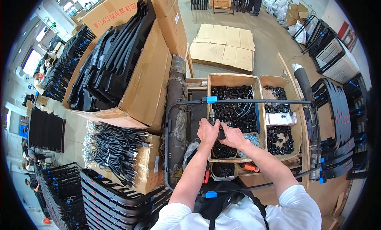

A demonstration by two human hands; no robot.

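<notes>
Both my hands are closed around a dark power screwdriver [212, 114], its metal nose pointing away from me. My left hand [208, 131] wraps its front part, and my right hand [234, 136] grips it just behind; the fingers cover most of its body. Right in front of the nose is a blue clip [212, 100] on the far bar of a black rectangular frame [258, 101]. The frame lies across padded rails and the parts trays, its near bar close to my body with another blue clip [211, 194]. Whether the tip touches the far bar cannot be made out.
Under the frame, a wooden tray [260, 89] holds black plastic parts, small screws and a white box [281, 119]. An orange-handled tool [251, 167] lies near me. Left stand a carton [147, 85] of black panels, bundled cables [115, 150] and stacked frames [119, 206].
</notes>
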